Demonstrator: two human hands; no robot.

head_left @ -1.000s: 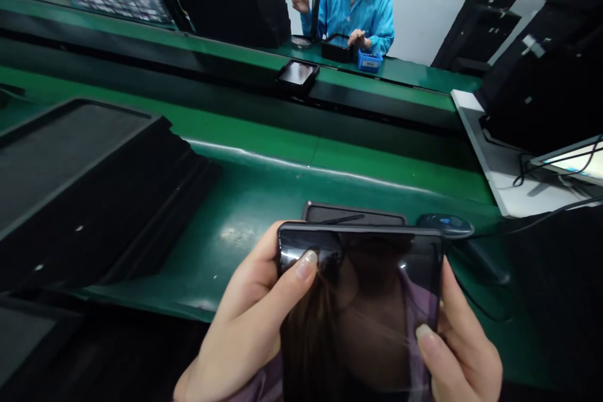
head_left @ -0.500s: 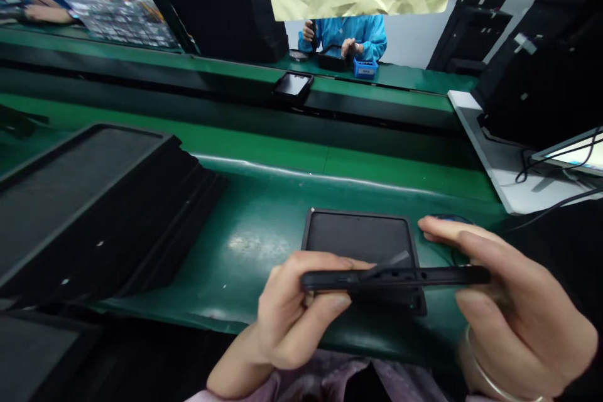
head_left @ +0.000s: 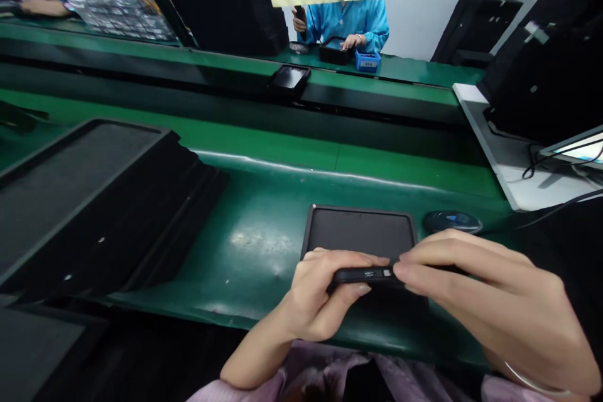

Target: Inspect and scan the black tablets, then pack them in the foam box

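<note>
The grip of the left hand is clamped on one end of a black device, held edge-on above the near side of a tray on the counter. The right hand meets that edge beside a port, finger and thumb close together; I can't tell what they pinch. A hard push or twist there could work the device loose, since the left hold looks shallow, and drop it on the tray.
</note>
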